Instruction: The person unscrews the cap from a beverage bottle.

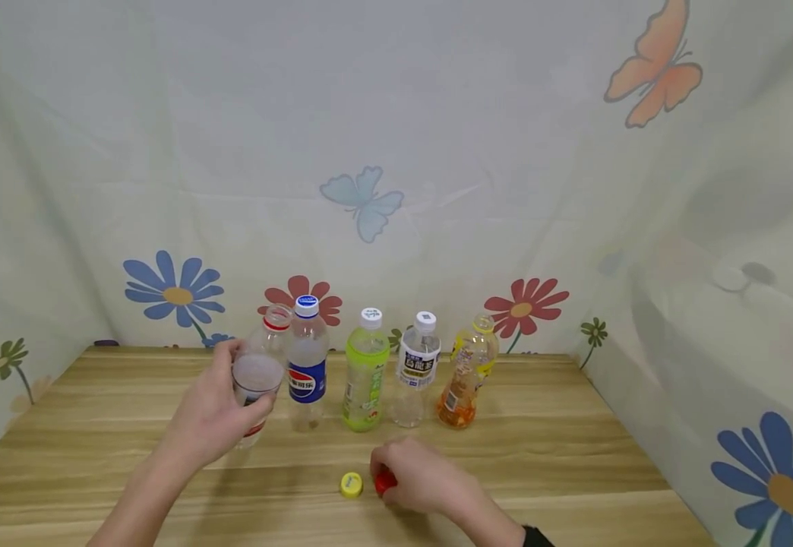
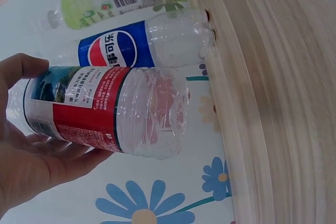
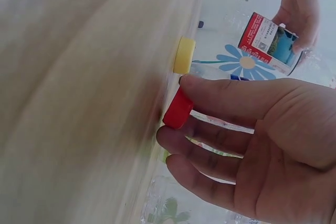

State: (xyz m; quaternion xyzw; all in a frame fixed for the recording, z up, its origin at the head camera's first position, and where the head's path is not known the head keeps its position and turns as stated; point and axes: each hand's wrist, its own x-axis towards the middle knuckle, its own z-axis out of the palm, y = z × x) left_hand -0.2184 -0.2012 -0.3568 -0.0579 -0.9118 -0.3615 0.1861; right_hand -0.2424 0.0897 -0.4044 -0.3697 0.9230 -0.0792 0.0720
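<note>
My left hand (image 1: 213, 416) grips a clear, uncapped plastic bottle (image 1: 260, 374) with a red ring at its neck. In the left wrist view, fingers and thumb wrap round this bottle (image 2: 89, 109), which has a red and picture-printed label; its base is off the table. Down at the tabletop, my right hand (image 1: 427, 479) pinches a red bottle cap (image 1: 384, 482). The right wrist view shows the red cap (image 3: 179, 109) tilted between thumb and fingertips. Just left of it lies a yellow cap (image 1: 352, 485), untouched.
Along the back of the wooden table (image 1: 560, 456) stand a Pepsi bottle (image 1: 307, 380), a green-labelled bottle (image 1: 366, 380), a white-capped oolong tea bottle (image 1: 417, 372) and an uncapped bottle with orange contents (image 1: 466, 376). A flower-printed cloth (image 1: 437, 228) hangs behind them.
</note>
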